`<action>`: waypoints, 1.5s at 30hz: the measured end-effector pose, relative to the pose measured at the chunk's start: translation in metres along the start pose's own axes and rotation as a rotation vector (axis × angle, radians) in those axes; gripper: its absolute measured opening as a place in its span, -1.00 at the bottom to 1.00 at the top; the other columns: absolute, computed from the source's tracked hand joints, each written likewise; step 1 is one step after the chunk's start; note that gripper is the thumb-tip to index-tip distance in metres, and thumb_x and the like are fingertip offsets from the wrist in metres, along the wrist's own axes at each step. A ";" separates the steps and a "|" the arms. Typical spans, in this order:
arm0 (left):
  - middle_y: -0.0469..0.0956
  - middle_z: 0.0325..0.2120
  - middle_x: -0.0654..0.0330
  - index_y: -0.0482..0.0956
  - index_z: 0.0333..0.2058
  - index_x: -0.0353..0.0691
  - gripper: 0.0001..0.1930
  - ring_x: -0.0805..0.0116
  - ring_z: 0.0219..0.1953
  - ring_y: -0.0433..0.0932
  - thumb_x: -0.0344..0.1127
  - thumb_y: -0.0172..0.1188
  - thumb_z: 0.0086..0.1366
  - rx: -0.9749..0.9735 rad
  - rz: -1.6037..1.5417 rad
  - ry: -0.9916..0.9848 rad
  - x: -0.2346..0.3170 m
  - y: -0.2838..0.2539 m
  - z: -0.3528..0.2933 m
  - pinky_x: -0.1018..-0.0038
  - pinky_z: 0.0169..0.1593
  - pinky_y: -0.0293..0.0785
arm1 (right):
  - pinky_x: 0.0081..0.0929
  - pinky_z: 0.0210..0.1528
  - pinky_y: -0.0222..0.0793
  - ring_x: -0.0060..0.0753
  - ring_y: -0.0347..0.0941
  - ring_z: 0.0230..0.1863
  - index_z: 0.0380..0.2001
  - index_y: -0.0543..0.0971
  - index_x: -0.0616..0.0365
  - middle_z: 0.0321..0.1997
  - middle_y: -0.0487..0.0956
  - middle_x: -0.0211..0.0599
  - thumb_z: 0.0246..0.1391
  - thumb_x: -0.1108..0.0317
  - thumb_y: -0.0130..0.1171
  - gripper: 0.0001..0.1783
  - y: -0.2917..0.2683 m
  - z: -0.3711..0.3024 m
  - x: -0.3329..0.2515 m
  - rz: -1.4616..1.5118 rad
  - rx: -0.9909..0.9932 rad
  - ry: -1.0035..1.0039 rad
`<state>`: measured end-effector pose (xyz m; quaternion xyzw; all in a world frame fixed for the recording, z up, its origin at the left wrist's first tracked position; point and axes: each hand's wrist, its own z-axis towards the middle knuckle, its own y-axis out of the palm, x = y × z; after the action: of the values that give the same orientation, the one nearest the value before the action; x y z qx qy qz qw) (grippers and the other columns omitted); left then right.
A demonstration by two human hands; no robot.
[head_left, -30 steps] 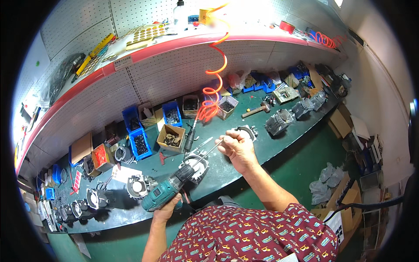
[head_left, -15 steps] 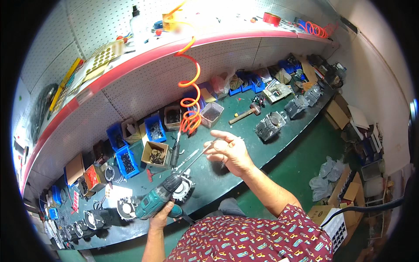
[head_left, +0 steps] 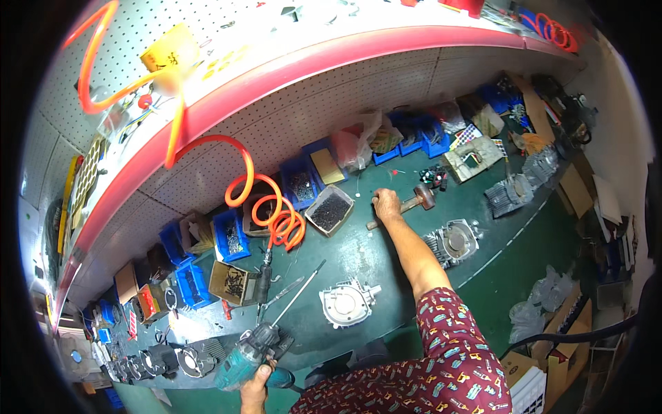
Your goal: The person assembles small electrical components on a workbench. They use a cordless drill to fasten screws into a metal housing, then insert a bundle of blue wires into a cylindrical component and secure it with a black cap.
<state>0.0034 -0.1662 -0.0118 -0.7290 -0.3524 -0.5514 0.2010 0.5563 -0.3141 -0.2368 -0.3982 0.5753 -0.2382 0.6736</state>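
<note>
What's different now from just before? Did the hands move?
The right hand left the tip of the long drill bit and reached away and to the right, over by the hammer; whether it touches anything there, I can't tell. The whole view shifted too. The left hand still holds the power drill.

1. One head-worn fisheye, the left of a side-by-side pair, looks steeply down and forward over the wearer's shirt [head_left: 407, 376] at the lower edge.
2. It faces across the workbench [head_left: 358, 257], with the perforated wall [head_left: 324, 103] behind; floor [head_left: 507, 293] fills the lower right.
3. The left hand [head_left: 255, 388], lower left of centre, sits nearer the lens than the right hand [head_left: 387, 204], near mid-frame.
4. The pink shelf edge [head_left: 386, 40] bows across the top; black corners ring the view.
</note>
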 end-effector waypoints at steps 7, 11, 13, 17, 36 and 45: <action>0.56 -0.32 0.10 0.51 -0.05 -0.37 -0.47 0.27 -0.36 0.54 -0.12 0.44 0.14 0.215 0.095 -0.035 0.020 0.048 0.002 0.26 -0.13 0.56 | -0.07 0.06 0.54 0.16 0.59 0.00 -0.25 0.69 0.20 -0.07 0.62 0.11 0.07 0.44 0.27 -0.84 0.048 0.045 0.007 -0.259 -0.100 -0.066; 0.58 -0.22 0.12 0.52 0.00 -0.34 -0.47 0.27 -0.26 0.57 -0.16 0.46 0.16 0.161 0.080 -0.039 0.015 0.038 0.009 0.29 -0.09 0.58 | -0.20 0.08 0.58 -0.04 0.60 0.07 -0.22 0.71 0.17 -0.02 0.64 -0.02 0.07 0.49 0.22 -0.80 0.050 0.053 0.008 -0.361 -0.164 -0.070; 0.60 -0.18 0.14 0.54 0.01 -0.34 -0.46 0.28 -0.23 0.59 -0.12 0.46 0.17 0.139 0.066 -0.045 0.016 0.038 0.010 0.30 -0.06 0.59 | -0.21 0.05 0.59 -0.04 0.61 0.04 -0.22 0.71 0.15 -0.04 0.65 -0.03 0.08 0.49 0.21 -0.80 0.055 0.057 0.016 -0.385 -0.148 -0.060; 0.54 -0.38 0.15 0.53 -0.10 -0.34 -0.52 0.31 -0.37 0.50 -0.10 0.43 0.15 0.187 0.124 -0.043 0.022 0.041 0.006 0.33 -0.18 0.50 | -0.06 -0.04 0.57 0.18 0.61 -0.11 -0.31 0.65 0.22 -0.18 0.65 0.10 0.10 0.45 0.19 -0.88 0.052 0.048 0.014 -0.174 0.047 -0.058; 0.56 -0.43 0.17 0.53 -0.06 -0.43 -0.53 0.34 -0.32 0.55 -0.16 0.42 0.25 0.026 -0.106 0.199 0.015 -0.123 -0.102 0.27 0.00 0.57 | -0.44 -0.18 0.64 -0.39 0.63 -0.25 -0.09 0.61 0.32 -0.19 0.66 -0.17 0.18 0.45 0.34 -0.74 -0.134 -0.301 -0.281 1.406 -0.898 -0.128; 0.66 -0.22 0.18 0.61 -0.05 -0.27 -0.61 0.38 -0.26 0.65 -0.22 0.45 0.23 0.120 -0.053 0.275 -0.025 -0.240 -0.185 0.43 -0.11 0.61 | -0.41 -0.20 0.63 -0.37 0.64 -0.30 -0.11 0.62 0.30 -0.29 0.66 -0.20 0.18 0.50 0.32 -0.78 -0.122 -0.420 -0.347 1.357 -0.995 -0.248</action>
<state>-0.2992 -0.1391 -0.0011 -0.6236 -0.3730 -0.6291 0.2762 0.0901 -0.2230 0.0560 -0.2397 0.6493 0.5433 0.4751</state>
